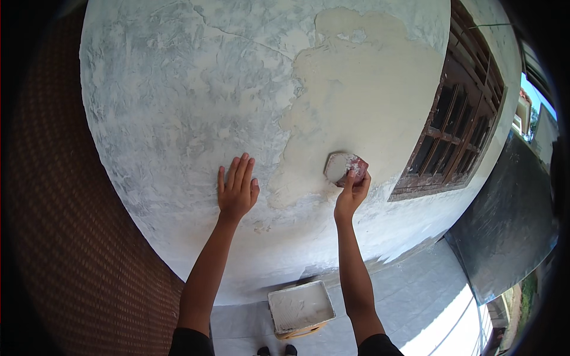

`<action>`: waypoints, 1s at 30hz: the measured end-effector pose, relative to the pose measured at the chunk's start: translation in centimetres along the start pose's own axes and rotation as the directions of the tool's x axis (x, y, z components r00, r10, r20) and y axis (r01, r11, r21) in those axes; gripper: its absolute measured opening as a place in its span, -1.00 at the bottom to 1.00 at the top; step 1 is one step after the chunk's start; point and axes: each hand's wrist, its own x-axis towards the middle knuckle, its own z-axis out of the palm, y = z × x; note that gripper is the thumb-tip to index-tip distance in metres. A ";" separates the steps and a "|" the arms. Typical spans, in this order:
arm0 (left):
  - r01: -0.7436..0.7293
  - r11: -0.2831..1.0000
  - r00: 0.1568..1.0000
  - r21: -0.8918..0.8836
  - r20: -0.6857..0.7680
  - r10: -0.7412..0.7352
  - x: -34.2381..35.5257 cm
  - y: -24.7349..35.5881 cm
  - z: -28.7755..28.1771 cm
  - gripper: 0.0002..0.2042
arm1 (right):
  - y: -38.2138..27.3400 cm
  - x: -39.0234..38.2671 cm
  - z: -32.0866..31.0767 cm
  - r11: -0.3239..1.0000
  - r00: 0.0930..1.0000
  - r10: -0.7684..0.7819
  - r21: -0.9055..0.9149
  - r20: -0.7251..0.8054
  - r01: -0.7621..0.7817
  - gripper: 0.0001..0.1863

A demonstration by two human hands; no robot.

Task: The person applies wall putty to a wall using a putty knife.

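Left hand [236, 191]: open, flat on wall [178, 107].
Right hand [351, 193]: grip closed on scraper [343, 167], pressed to beige patch [362, 101].
Floor: tray [300, 307] of filler.

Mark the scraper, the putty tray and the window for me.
scraper [340, 167]: head view, on its putty-coated blade, above the right hand's fingers.
putty tray [300, 307]: head view, on its white inner floor.
window [460, 115]: head view, on the brown wooden frame bars.
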 end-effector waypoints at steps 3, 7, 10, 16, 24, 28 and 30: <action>-0.012 1.000 1.000 -0.009 -0.004 0.012 0.1 0.1 -0.1 -0.54 | 0.8 1.5 -0.6 0.993 0.971 0.116 0.015 -0.207 -0.115 -0.66; -0.027 1.000 1.000 0.006 0.007 0.027 -0.3 -0.3 0.1 -0.53 | -0.6 1.7 -1.3 0.978 0.928 0.201 0.123 -0.312 -0.170 -0.56; -0.026 1.000 1.000 0.000 -0.002 0.026 -0.1 -0.1 0.1 -0.53 | -0.1 0.4 -0.4 0.998 0.997 -0.029 -0.055 -0.066 0.026 -0.61; -0.016 1.000 1.000 -0.002 0.015 0.016 -0.2 -0.1 0.1 -0.52 | -0.4 1.6 -1.4 0.951 0.871 0.306 0.172 -0.386 -0.258 -0.61; -0.001 1.000 1.000 -0.001 0.011 0.001 -0.2 0.0 0.2 -0.53 | -1.0 1.8 -1.3 0.956 0.916 0.275 0.185 -0.293 -0.228 -0.59; 0.012 1.000 1.000 -0.014 -0.008 -0.012 -0.1 0.3 0.3 -0.53 | 0.4 0.8 -1.5 0.987 0.977 0.148 0.092 -0.152 -0.135 -0.58; 0.017 1.000 1.000 -0.010 0.003 -0.016 -0.1 0.1 0.1 -0.53 | 0.5 1.0 -1.3 0.990 0.975 0.133 0.062 -0.180 -0.123 -0.60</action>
